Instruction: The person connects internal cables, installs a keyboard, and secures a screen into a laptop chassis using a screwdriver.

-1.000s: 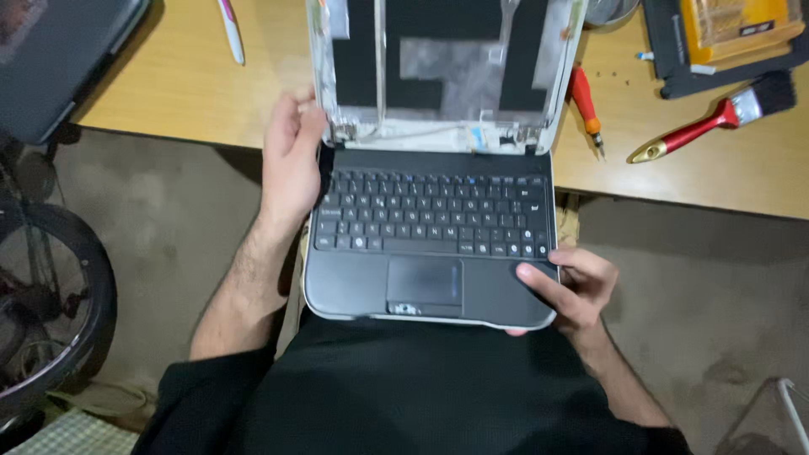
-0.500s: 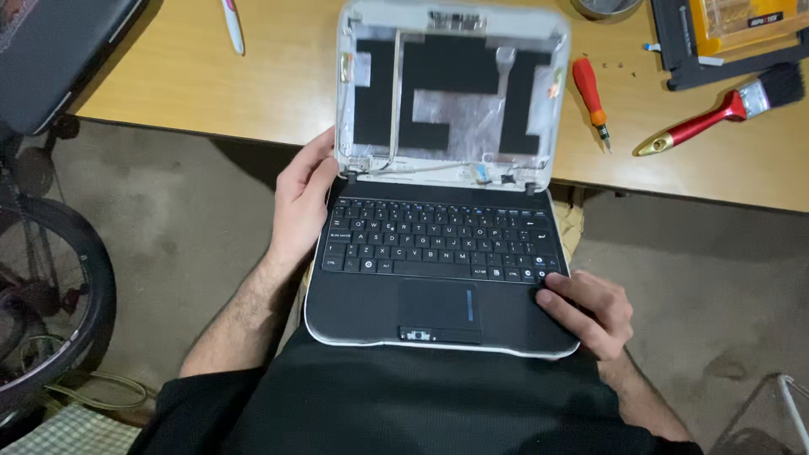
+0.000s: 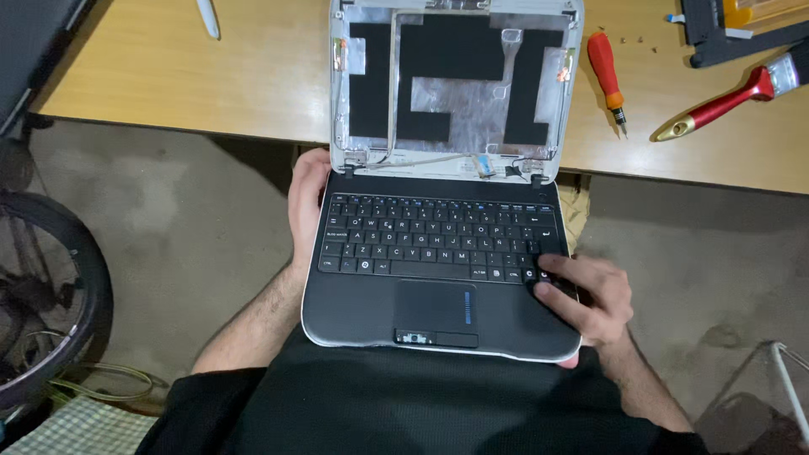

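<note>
A small black laptop [image 3: 438,312] lies open on my lap. Its lid [image 3: 455,84] has no screen and shows bare metal foil, black pads and thin cables, and it leans back against the wooden table edge. My left hand [image 3: 305,206] grips the left side of the laptop base near the hinge. My right hand [image 3: 586,295] rests on the lower right corner, fingers over the last keys and thumb under the edge.
On the wooden table [image 3: 211,84] lie a red-handled screwdriver [image 3: 608,76], a red-handled paintbrush [image 3: 729,99], a white pen [image 3: 207,17] and a dark tray [image 3: 733,34]. A black wheel [image 3: 50,295] stands at the left, and a thin metal frame [image 3: 788,383] at the lower right.
The laptop has slid nearer to me on my lap, its lid now fully in view. My right hand moved from gripping the front right corner up onto the keys.
</note>
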